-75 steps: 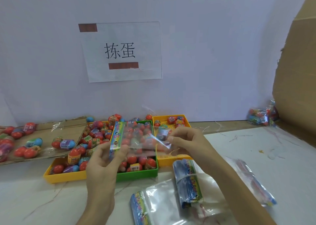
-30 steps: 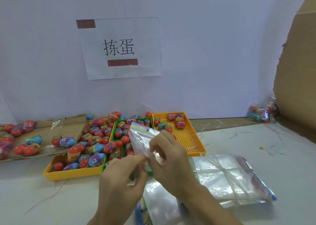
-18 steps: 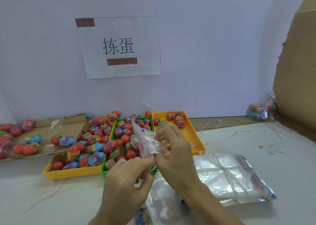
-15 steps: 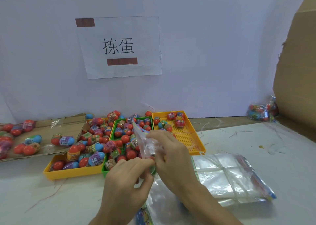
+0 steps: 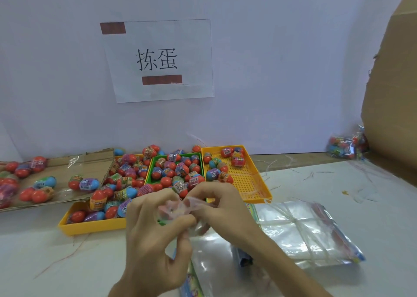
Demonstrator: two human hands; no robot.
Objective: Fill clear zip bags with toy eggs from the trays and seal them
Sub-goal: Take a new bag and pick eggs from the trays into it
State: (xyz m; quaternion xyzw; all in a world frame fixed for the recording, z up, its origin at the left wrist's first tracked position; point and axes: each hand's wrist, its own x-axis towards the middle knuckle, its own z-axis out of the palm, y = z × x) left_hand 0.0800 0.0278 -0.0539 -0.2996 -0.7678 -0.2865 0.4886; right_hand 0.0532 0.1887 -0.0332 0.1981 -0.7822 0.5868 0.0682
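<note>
While the wall sign (image 5: 158,62) reads 拣蛋, left hand (image 5: 155,233) and right hand (image 5: 228,208) both pinch a crumpled clear zip bag (image 5: 194,204) over the white counter (image 5: 372,217).

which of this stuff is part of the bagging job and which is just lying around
In the job: clear zip bag held by left hand and right hand; toy eggs; green tray; yellow trays; tied bundle of empty bags.
Lying about: paper sign; cardboard; loose threads.

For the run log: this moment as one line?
left hand: pinches clear zip bag | right hand: pinches it too | green tray: behind, holds toy eggs | spare bags: at right
</note>
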